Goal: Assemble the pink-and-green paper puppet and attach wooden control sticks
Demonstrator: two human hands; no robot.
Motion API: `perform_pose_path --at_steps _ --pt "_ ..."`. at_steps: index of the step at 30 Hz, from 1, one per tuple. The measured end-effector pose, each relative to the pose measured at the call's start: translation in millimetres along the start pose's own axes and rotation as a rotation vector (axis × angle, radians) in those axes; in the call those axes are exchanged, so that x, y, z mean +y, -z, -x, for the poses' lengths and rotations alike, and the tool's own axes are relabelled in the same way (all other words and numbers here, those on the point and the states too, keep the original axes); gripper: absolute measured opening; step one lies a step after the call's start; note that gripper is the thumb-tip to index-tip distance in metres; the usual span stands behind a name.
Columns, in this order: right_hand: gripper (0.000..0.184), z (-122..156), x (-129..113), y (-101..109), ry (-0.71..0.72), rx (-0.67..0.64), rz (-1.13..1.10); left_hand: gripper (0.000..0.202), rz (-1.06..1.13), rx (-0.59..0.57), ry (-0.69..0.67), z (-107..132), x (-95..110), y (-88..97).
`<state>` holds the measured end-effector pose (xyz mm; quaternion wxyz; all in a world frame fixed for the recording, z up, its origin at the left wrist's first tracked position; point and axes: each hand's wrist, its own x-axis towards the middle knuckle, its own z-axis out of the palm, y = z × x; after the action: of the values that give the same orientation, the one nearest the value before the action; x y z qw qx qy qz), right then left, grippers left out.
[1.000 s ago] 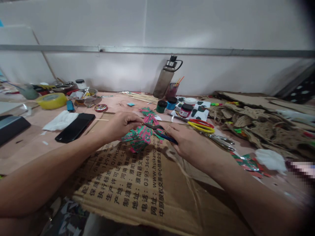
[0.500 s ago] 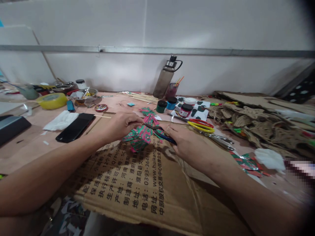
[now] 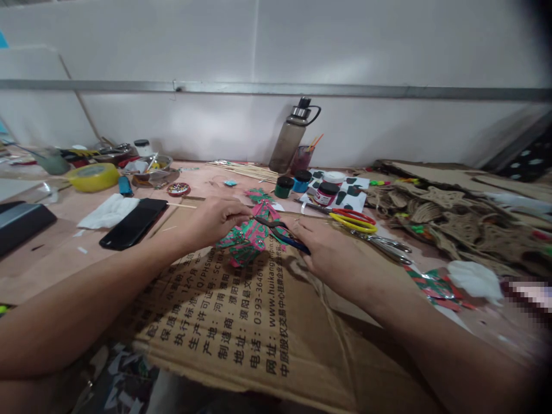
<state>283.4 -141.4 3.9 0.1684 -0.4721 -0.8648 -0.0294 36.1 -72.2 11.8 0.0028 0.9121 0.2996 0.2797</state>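
Observation:
My right hand (image 3: 319, 238) is wrapped round the blue handles of dark-jawed pliers (image 3: 269, 223). The jaws point left, over a pink-and-green patterned star-like piece (image 3: 246, 244) with small shiny dots. My left hand (image 3: 218, 218) is closed in a pinch at the upper left of that piece, close to the plier tip. What its fingertips hold is too small to make out. The patterned piece lies on a printed brown cardboard sheet (image 3: 319, 339), partly covered by both hands and the pliers.
Left of the cardboard lie a black phone (image 3: 133, 224), a white pad (image 3: 107, 211) and yellow tape (image 3: 94, 177). Paint jars (image 3: 283, 187), a tilted bottle (image 3: 288, 141) and thin sticks (image 3: 241, 170) stand or lie behind. Scissors (image 3: 353, 220) and brown woven pieces (image 3: 444, 213) are at the right.
Both hands, the pliers and the patterned piece keep nearly the same places. The whole view has shifted very slightly.

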Motion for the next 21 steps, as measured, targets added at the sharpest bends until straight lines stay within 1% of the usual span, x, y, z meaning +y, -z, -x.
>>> perform_pose_path --at_steps 3,5,9,15,18,21 --pt "0.059 -1.8 -4.3 2.5 -0.015 -0.040 -0.008 0.019 -0.004 0.014 -0.003 0.6 0.3 -0.3" --pt "0.058 -2.1 -6.5 3.3 -0.013 -0.040 -0.005 0.019 -0.008 0.023 -0.010 0.9 0.8 -0.1" --pt "0.057 -1.5 -9.3 3.1 -0.057 -0.060 0.028 0.020 -0.010 0.018 0.009 1.8 1.4 -0.3" --pt "0.058 0.0 -2.8 -2.6 -0.025 0.001 0.030 0.020 0.019 0.019 0.006 -0.8 1.4 -0.4" --pt "0.062 0.4 0.1 -4.3 -0.015 0.021 0.037 0.019 0.001 -0.020 0.001 -3.3 2.8 1.0" --pt "0.062 0.1 -0.5 -2.4 -0.013 0.008 0.039 0.020 -0.007 -0.049 -0.009 -3.7 4.3 2.2"
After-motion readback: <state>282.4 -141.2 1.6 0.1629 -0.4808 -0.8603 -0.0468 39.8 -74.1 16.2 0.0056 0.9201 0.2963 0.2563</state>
